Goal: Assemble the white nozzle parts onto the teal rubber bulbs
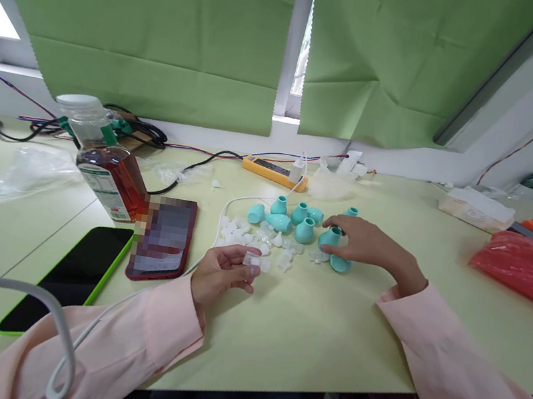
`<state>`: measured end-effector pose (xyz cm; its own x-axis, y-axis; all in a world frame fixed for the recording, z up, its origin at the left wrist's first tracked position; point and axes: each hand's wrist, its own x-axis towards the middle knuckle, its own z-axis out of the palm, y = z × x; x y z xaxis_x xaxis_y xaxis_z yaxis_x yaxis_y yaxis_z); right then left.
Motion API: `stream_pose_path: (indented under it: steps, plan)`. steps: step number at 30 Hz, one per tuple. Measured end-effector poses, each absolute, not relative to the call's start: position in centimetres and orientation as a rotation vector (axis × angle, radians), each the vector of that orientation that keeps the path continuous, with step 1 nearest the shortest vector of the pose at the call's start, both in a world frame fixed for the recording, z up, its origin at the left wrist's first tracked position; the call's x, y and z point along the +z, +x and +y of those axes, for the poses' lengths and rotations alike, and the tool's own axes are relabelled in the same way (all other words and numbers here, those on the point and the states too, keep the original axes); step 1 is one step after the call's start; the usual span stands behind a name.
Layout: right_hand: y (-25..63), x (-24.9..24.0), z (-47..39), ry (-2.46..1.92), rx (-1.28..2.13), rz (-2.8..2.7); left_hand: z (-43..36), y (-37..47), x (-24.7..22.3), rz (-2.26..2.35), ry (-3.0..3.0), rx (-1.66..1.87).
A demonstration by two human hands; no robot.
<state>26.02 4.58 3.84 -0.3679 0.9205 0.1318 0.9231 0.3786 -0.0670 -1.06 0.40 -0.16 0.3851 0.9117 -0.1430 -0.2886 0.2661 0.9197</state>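
Observation:
My left hand (224,272) pinches a small clear-and-white plastic piece (257,262) between thumb and fingers, just above the table. My right hand (370,244) reaches in from the right, its thumb and fingers closed around a small turquoise vase-shaped piece (329,239). Several more turquoise pieces (304,230) like it stand or lie in a cluster beside it, with one tipped turquoise piece (340,264) under my right hand. In front of the cluster are scattered small white pieces (236,230) and clear plastic pieces (286,260).
Left of my hands lie a red-cased phone (161,243) and a green-edged phone (77,264), near a bottle of amber liquid (111,171). A white cable (221,216) crosses my left sleeve. Behind sits a yellow power strip (271,172); a red plastic package (523,267) is far right.

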Motion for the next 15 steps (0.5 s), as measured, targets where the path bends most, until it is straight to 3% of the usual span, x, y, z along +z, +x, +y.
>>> stream_pose_path:
  steps: [9, 15]
  plan:
    - [25.6, 4.5, 4.4, -1.433, 0.068, -2.174, 0.2, -0.9, -0.3, 0.789, 1.028, 0.861]
    - [22.7, 5.8, 1.9, -0.939, 0.731, -1.974, -0.1, -0.9, 0.1, 0.818, 1.018, 0.862]
